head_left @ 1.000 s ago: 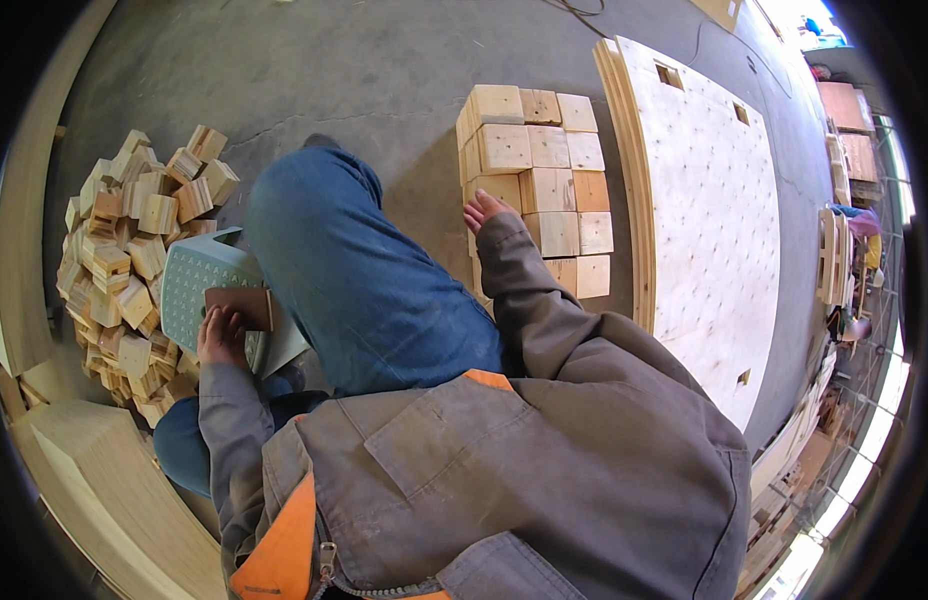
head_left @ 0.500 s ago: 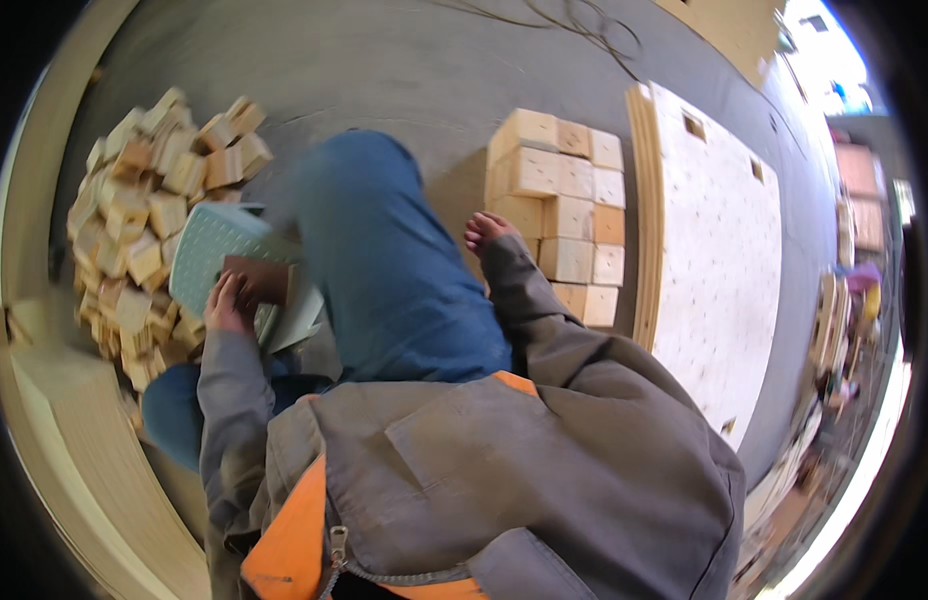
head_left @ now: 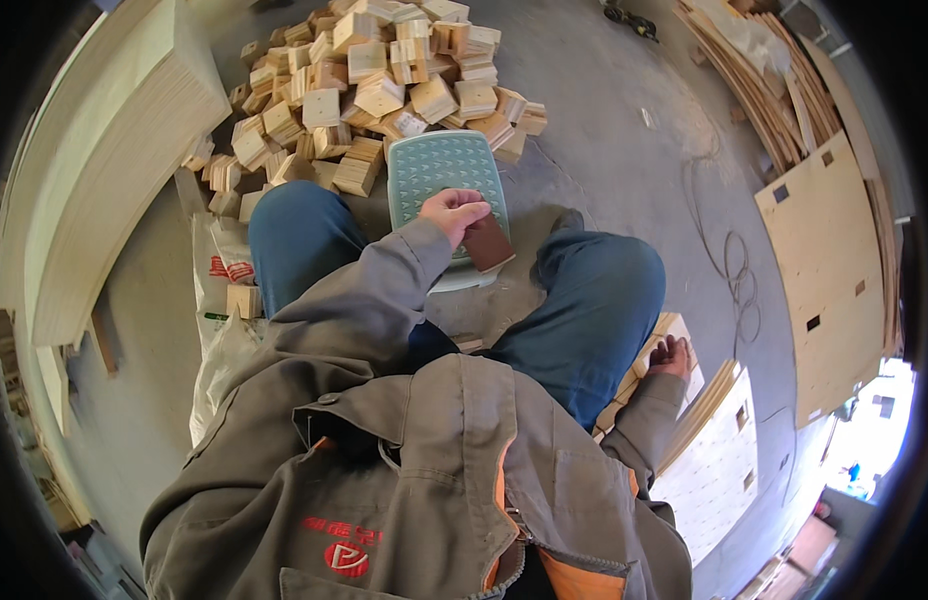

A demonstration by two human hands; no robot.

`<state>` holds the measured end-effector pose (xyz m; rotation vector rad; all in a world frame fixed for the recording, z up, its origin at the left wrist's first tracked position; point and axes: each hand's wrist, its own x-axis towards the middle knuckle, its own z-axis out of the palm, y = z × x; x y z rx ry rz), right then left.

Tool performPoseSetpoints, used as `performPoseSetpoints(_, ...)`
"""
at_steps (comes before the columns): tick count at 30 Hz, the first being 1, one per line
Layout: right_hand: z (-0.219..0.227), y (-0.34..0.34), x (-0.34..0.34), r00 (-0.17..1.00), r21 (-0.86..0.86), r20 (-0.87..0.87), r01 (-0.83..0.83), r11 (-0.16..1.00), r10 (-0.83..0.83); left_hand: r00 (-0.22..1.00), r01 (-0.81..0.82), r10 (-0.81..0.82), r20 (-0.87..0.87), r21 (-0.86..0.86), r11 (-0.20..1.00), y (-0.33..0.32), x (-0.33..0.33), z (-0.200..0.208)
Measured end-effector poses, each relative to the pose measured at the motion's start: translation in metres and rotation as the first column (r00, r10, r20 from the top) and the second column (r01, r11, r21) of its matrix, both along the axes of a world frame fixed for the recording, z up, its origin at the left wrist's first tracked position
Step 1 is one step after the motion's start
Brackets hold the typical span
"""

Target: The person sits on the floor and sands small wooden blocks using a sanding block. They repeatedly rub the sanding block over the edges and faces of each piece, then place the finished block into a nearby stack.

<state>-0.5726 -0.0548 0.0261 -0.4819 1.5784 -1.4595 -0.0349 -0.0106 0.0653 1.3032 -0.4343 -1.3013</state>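
My left hand (head_left: 454, 215) pinches a reddish-brown sheet that looks like sandpaper (head_left: 490, 246) between thumb and fingers. It is held over a pale green plastic stool (head_left: 439, 165) with a dimpled top, between my knees. At the right, my right hand (head_left: 670, 357) has loosely bent fingers, slightly apart, with nothing seen in them. That hand is over the stacked wooden blocks (head_left: 676, 328), beyond my right knee, which hides much of the stack.
A loose heap of wooden blocks (head_left: 379, 92) lies beyond the stool. Thick curved boards (head_left: 134, 170) stand at the left, near a white plastic bag (head_left: 214, 350). Plywood panels (head_left: 824, 290) and a cable (head_left: 739, 270) are at the right.
My view has turned left, bringing the block heap and stool toward the middle. The brown sheet is still in my left hand; my right hand is still by the stacked blocks.
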Motion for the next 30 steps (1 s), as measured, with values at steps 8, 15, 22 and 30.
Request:
performPoseSetpoints(8,0.138,-0.005,0.086,0.975,-0.32,-0.115,-0.22,0.922,0.192,1.0,-0.009,0.008,-0.011,-0.113,0.994,0.011,0.007,0.026)
performPoseSetpoints(15,0.178,-0.002,0.211,0.771,-0.296,-0.45,-0.605,0.739,0.451,0.991,-0.129,0.121,-0.05,-0.236,0.963,0.022,0.028,0.04)
performPoseSetpoints(22,0.132,-0.015,0.345,0.298,0.007,-0.746,-0.891,0.455,0.595,0.97,-0.24,0.239,-0.034,-0.242,0.94,0.02,0.043,0.029)
performPoseSetpoints(30,0.025,-0.016,0.388,-0.271,0.389,-0.901,-0.851,0.353,0.339,0.949,-0.317,0.311,-0.059,-0.182,0.931,0.03,0.06,0.01)
